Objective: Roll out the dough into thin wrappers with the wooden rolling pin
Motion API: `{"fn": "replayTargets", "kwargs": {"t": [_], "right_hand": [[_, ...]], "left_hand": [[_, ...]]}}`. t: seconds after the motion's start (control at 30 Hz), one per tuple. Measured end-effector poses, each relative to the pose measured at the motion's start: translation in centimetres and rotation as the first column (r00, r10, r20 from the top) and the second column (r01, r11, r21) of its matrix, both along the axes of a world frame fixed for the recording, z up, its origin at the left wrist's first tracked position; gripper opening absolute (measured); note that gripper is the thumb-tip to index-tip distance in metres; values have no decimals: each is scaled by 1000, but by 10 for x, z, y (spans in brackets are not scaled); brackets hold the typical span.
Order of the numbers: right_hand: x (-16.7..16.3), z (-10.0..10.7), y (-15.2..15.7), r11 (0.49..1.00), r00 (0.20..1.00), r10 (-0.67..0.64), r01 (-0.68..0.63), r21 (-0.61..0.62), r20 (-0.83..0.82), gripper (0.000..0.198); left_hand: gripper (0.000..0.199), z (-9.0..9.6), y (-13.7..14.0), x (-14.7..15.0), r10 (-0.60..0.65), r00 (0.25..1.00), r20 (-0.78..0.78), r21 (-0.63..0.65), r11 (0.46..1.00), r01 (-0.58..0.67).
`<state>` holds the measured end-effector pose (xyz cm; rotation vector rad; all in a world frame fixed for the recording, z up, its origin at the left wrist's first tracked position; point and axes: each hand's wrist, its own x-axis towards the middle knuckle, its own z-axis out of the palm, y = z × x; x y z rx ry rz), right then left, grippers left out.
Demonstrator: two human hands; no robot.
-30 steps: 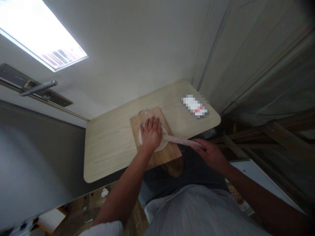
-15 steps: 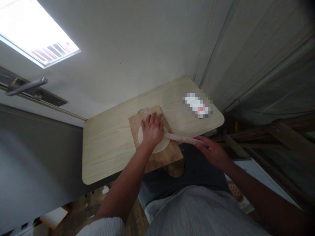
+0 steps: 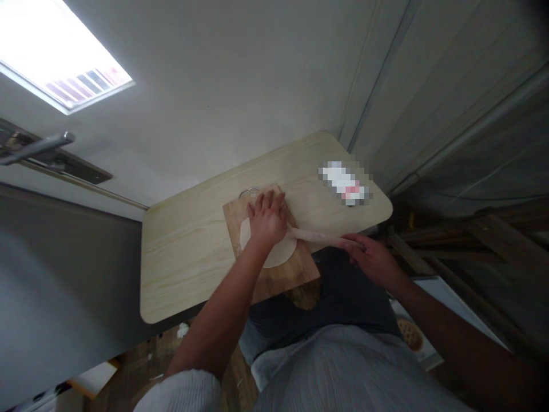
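Observation:
A round, flat sheet of pale dough (image 3: 281, 253) lies on a wooden cutting board (image 3: 274, 286). My left hand (image 3: 269, 220) rests palm down over the dough's upper part, fingers stretched toward the far end of the board. In my right hand (image 3: 372, 256), past the board's right side, is the outer end of a pale, floury rolling pin (image 3: 319, 237). The fingers are wrapped round it. The pin reaches across to the edge of my left hand; whether it runs on beneath the palm is hidden.
The board sits on a light wood table (image 3: 184, 257) with rounded corners, its near end overhanging the front edge. A blurred-out white and pink item (image 3: 345, 183) lies at the right. A door handle (image 3: 38, 149) juts from the door at the left. Behind my right arm is a white tray-like surface (image 3: 454, 309).
My right hand has turned slightly and closed more around the rolling pin's end. My left hand has shifted a little up and to the right on the dough. The view has moved slightly.

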<state>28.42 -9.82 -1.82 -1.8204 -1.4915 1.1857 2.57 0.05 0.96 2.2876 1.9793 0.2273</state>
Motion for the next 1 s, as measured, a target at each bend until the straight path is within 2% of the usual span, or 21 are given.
{"fn": "replayTargets", "kwargs": {"t": [0.43, 0.7, 0.77, 0.87, 0.93, 1.0], "right_hand": [[-3, 9, 22, 989, 990, -134, 131, 64, 45, 44], [-1, 14, 35, 992, 990, -127, 127, 7, 60, 44], [0, 13, 36, 995, 995, -97, 97, 3, 38, 45], [0, 13, 36, 997, 997, 67, -68, 39, 34, 44], [-1, 13, 34, 980, 980, 186, -190, 51, 70, 42], [-3, 14, 30, 972, 970, 226, -231, 48, 90, 43]], "left_hand": [[43, 1, 31, 13, -12, 999, 50, 88, 996, 7], [40, -2, 44, 19, 47, 996, 79, 126, 990, -57], [38, -2, 46, 20, 59, 994, 88, 129, 989, -70], [36, 0, 49, 21, 60, 991, 123, 150, 986, -78], [36, 2, 47, 18, 49, 984, 171, 169, 983, -78], [37, 5, 40, 11, 41, 972, 231, 202, 975, -89]]}}
